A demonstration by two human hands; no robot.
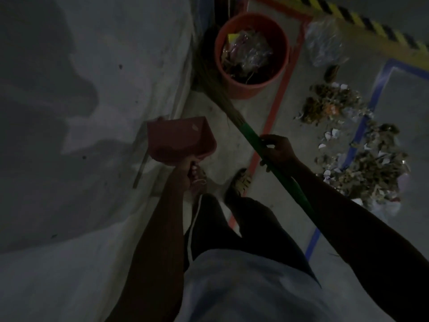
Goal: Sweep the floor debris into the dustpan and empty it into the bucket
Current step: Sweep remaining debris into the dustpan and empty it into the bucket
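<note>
The person wears a pale grey-white top (243,287) and, below it, dark trousers (222,224) with a thin white stripe (193,219) running down the outer seam. Both forearms are bare, no sleeves reaching them. Beyond the trouser cuffs, a light shoe (242,180) with dark stripes shows in the dim light.

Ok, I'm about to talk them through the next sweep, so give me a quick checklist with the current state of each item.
1. Left hand grips the dustpan handle: ok.
2. Right hand fingers curled round the broom handle: ok.
3. Dustpan empty before loading: ok, apart from one small pale scrap.
4. Dustpan set beside the debris piles: not ok; it is held up on the far side of the broom from them.
5. Bucket has room: ok, though it already holds rubbish.
6. Broom bristles on the debris: not ok; they rest beside the bucket.
</note>
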